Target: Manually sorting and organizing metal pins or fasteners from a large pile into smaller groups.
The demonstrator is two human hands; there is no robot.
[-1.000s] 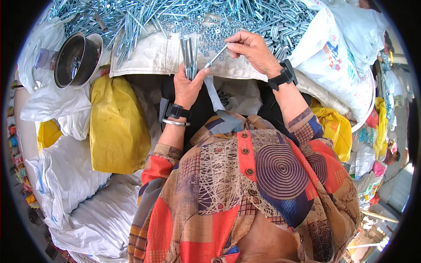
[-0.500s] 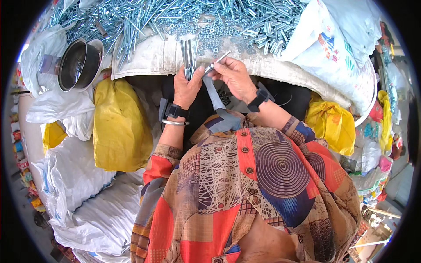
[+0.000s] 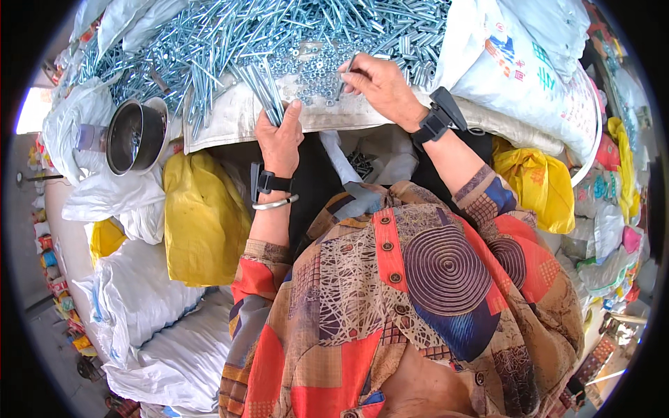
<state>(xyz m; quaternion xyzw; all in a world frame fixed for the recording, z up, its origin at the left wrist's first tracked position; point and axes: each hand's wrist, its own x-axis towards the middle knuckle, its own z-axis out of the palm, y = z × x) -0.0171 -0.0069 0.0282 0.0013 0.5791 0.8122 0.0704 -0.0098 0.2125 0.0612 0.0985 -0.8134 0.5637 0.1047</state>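
My left hand [image 3: 280, 143] is closed around a bunch of long metal bolts [image 3: 263, 89], which stick up past the thumb and fingers. My right hand [image 3: 389, 90] reaches farther out and pinches a thin metal bolt [image 3: 347, 75] between thumb and fingers. Below that bolt lie loose hex nuts [image 3: 306, 73], spread on a whitish cloth [image 3: 230, 118]. A big heap of shiny long bolts [image 3: 209, 45] lies beyond and to the left. Short metal sleeves [image 3: 418, 52] are piled to the right of the nuts.
A dark pot [image 3: 132, 139] with small metal pieces stands at the left. A large white printed sack [image 3: 529, 76] leans at the right. Yellow bags [image 3: 205, 223] [image 3: 540, 188] hang below the cloth on both sides. White sacks [image 3: 167, 348] lie at the lower left.
My right hand has moved away from the left one, forward over the nuts. The left hand has shifted slightly left, still gripping its bolts. The view has tilted a little.
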